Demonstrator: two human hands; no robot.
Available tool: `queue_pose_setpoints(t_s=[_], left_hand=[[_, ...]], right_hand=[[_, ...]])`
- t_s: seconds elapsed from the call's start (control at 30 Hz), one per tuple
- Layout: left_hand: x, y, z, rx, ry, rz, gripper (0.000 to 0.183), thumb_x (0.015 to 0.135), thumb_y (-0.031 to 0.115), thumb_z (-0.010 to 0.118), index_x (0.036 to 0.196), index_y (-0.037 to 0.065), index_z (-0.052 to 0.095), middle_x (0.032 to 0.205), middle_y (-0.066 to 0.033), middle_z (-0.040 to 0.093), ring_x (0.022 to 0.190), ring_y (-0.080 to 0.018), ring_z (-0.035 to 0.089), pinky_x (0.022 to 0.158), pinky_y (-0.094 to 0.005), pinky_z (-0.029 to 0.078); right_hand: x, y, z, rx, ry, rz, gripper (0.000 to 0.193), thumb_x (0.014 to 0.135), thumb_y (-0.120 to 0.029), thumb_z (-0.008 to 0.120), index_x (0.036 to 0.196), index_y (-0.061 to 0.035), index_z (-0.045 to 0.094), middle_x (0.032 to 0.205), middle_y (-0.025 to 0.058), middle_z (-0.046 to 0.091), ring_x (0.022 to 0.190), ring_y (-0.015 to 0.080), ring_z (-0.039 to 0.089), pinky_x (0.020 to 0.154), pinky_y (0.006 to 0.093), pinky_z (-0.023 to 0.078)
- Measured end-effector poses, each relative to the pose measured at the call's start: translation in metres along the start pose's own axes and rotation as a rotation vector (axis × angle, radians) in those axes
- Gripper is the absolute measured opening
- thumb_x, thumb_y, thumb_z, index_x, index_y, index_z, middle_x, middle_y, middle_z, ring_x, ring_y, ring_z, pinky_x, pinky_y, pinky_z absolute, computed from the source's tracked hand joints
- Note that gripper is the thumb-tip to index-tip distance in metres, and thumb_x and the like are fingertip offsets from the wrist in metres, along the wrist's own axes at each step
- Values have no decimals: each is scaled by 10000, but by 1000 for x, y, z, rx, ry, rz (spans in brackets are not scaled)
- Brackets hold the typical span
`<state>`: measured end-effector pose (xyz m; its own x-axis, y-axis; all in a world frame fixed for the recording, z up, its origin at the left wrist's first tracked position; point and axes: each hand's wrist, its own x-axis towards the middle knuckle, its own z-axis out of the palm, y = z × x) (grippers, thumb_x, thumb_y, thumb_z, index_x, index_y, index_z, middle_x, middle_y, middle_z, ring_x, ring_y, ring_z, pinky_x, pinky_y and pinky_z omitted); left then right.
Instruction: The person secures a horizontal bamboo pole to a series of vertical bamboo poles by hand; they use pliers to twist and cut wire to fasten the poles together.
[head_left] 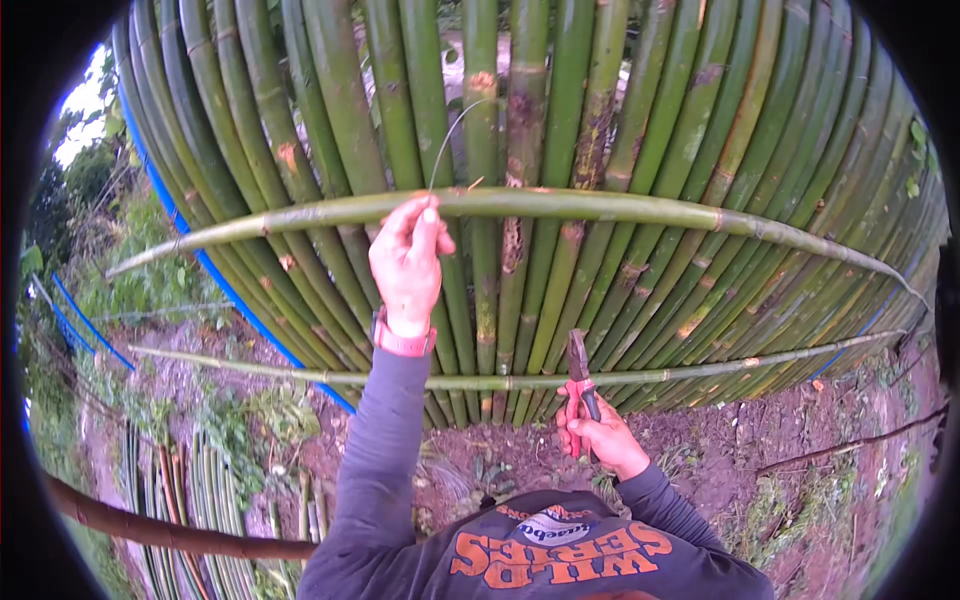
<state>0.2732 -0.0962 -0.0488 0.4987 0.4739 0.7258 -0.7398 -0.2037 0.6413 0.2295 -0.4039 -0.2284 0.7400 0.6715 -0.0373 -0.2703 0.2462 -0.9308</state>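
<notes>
Nearest the camera was the dark grey sweatshirt with orange lettering (540, 548) on the person's own chest, its sleeves running up to two bare hands. The left hand (408, 262), with a pink-banded watch (405, 343) at its wrist, pinched a thin grey metal wire (447, 143) between thumb and fingers, right at the upper crosswise pole of pale green bamboo (610, 206). The wire's free end curved up above that pole, over the row of upright green bamboo poles (570, 90); whether the fingertips also touched the crosswise pole, one could not tell. The right hand (605, 440) was closed around the handles of metal pliers with red-and-black grips (579, 385), head pointing upward, in front of the thin lower crosswise pole of green bamboo (690, 374) and well apart from the wire. As for progress, the uprights were already ranged side by side and both crosswise poles already lay across them. The wire end stood long and loose, neither twisted down nor trimmed, so this tie looked unfinished. The hand hid where the wire passed around the pole, and any ties elsewhere were too small to make out, so the number remaining could not be judged.
</notes>
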Motion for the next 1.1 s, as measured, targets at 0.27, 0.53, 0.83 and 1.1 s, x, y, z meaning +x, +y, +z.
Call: queue_pose_setpoints(t_s=[0.27, 0.53, 0.83, 1.1], left_hand=[[3, -42, 23, 166, 124, 30, 171, 1012, 43, 606, 1143, -25, 691, 914, -36, 685, 681, -70, 607, 622, -223, 505], [28, -54, 57, 567, 171, 296, 159, 942, 78, 664, 1080, 15, 713, 916, -150, 732, 784, -233, 707, 738, -349, 574], [33, -55, 77, 866, 172, 550, 127, 910, 76, 659, 1025, 29, 686, 799, -184, 690, 717, -357, 694, 672, -440, 556], [47, -20, 84, 1037, -70, 213, 282, 885, 145, 603, 1119, 90, 751, 910, -209, 740, 858, -372, 734, 813, -452, 589]], right_hand=[[22, -16, -14, -64, -51, -61, 601, 909, -1, 527, 1480, -80, 357, 948, 63, 560, 747, 173, 609, 623, 318, 531], [49, -45, -9, -165, -93, -4, 573, 935, -49, 569, 1473, -70, 374, 936, 43, 562, 698, 140, 593, 564, 280, 506], [53, -39, -19, -66, -190, 1, 593, 932, -124, 646, 1460, -27, 393, 923, 65, 574, 706, 157, 599, 608, 295, 507], [48, -45, -19, -87, -196, 18, 583, 933, -97, 617, 1475, -39, 408, 954, 48, 590, 705, 138, 597, 621, 287, 511]])
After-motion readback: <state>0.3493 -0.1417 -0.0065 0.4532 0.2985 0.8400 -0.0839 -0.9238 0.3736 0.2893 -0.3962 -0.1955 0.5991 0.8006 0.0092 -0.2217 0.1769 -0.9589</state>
